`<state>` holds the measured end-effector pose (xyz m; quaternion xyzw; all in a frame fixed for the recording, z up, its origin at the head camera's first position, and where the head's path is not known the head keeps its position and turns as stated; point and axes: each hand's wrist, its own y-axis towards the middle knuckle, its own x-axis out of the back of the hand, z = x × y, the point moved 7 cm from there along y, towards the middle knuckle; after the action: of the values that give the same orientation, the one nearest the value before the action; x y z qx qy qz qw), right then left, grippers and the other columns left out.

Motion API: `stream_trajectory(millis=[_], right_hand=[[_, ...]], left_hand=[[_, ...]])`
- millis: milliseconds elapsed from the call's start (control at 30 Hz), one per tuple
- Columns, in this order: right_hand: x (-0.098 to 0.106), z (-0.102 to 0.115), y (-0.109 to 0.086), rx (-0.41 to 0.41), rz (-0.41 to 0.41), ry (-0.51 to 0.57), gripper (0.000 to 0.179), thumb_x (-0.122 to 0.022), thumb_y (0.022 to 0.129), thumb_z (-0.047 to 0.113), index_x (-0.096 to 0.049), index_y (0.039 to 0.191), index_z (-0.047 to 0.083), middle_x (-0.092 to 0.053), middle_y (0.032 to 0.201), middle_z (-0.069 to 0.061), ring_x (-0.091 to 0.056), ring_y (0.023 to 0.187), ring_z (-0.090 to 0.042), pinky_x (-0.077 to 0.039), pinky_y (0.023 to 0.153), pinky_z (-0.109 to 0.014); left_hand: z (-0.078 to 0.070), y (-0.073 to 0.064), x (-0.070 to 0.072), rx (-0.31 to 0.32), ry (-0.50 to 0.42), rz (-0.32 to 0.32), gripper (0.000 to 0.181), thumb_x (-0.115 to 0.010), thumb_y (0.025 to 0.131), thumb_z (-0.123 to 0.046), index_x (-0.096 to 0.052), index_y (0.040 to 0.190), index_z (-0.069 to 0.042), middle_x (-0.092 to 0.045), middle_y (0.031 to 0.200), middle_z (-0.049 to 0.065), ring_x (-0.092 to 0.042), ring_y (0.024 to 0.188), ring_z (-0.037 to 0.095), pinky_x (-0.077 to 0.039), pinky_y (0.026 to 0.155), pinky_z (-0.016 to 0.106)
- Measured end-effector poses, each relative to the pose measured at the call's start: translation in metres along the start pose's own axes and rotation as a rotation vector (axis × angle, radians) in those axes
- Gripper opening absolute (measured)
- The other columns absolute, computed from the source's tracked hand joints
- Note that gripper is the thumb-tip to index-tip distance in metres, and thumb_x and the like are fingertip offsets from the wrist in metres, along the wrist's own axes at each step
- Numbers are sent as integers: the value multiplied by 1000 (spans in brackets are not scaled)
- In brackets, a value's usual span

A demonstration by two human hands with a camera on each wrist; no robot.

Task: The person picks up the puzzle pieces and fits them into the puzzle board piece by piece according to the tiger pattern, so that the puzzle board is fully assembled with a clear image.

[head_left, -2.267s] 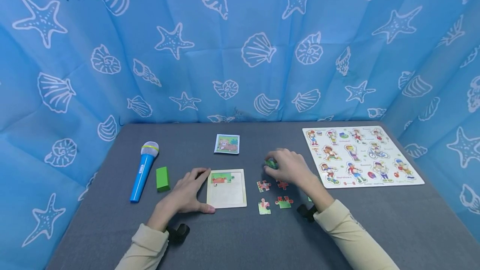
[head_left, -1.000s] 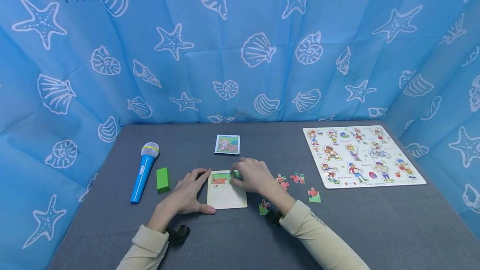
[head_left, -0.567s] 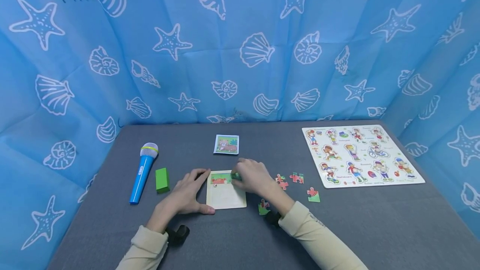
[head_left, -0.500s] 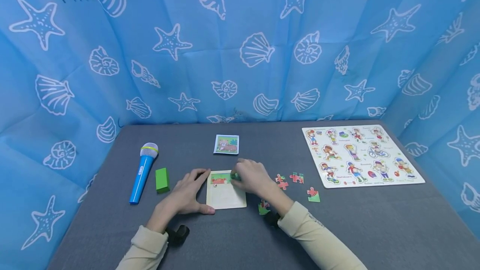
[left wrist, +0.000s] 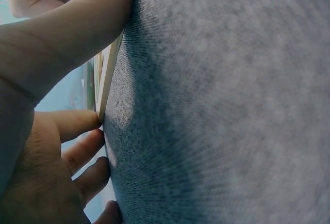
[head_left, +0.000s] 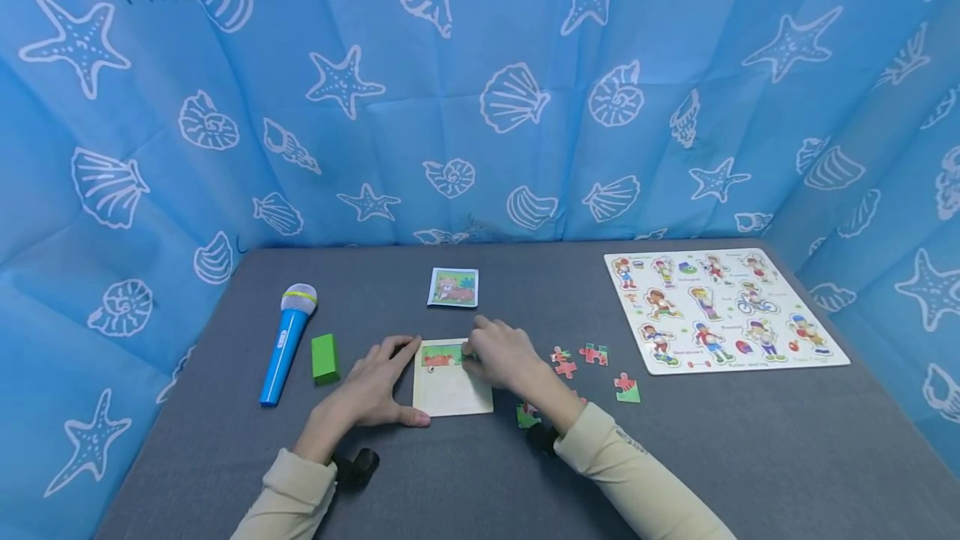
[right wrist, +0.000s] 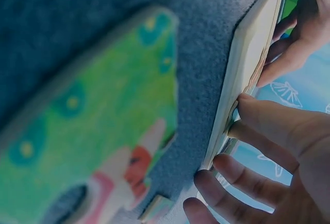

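Observation:
A shallow, pale wooden puzzle tray [head_left: 453,398] lies in front of me, joined puzzle pieces [head_left: 440,356] along its far side. My left hand [head_left: 375,390] holds the tray by its left side, thumb at the near corner and index finger at the far one. At the far right corner, thumb and index finger of my right hand [head_left: 504,354] pinch a green puzzle piece [right wrist: 233,114], mostly hidden by the fingers. The other right fingers spread over the tray's right edge. Loose red and green puzzle pieces [head_left: 627,389] lie right of the tray, some partly under my right forearm.
A picture card [head_left: 453,287] lies behind the tray. To the left are a blue toy microphone [head_left: 284,348] and a green block [head_left: 325,359]. A large white board with sports figures [head_left: 726,312] lies at the right. A blue shell-print curtain [head_left: 450,107] hangs behind.
My right hand has carried the green piece left from among the loose pieces to the tray's far right corner. Lately it has barely moved. My left hand stays put.

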<state>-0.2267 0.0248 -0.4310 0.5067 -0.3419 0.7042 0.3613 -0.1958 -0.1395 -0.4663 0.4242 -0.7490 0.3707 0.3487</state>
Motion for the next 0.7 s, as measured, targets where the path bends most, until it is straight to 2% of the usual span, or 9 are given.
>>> stream_trajectory(millis=[233, 400, 700], right_hand=[[3, -4, -3, 11, 10, 17, 26, -79, 91, 28, -80, 113, 15, -66, 101, -7, -56, 79, -18, -48, 60, -35], [5, -11, -7, 5, 2, 56, 32, -78, 92, 29, -77, 122, 17, -67, 111, -9, -61, 88, -22, -52, 66, -40], [15, -29, -18, 9, -50, 89, 30, -77, 93, 29, -76, 121, 18, -68, 110, -9, -59, 81, -21, -49, 61, -41]], left_hand=[[0, 1, 0, -2, 11, -4, 119, -88, 71, -58, -28, 162, -11, -32, 162, 15, -38, 143, 38, -35, 110, 66], [0, 1, 0, -8, 17, -12, 118, -89, 71, -57, -29, 162, -10, -33, 162, 15, -39, 142, 38, -36, 110, 66], [-1, 1, 0, 4, 19, -10, 119, -89, 71, -57, -29, 162, -10, -33, 162, 15, -39, 142, 38, -36, 110, 65]])
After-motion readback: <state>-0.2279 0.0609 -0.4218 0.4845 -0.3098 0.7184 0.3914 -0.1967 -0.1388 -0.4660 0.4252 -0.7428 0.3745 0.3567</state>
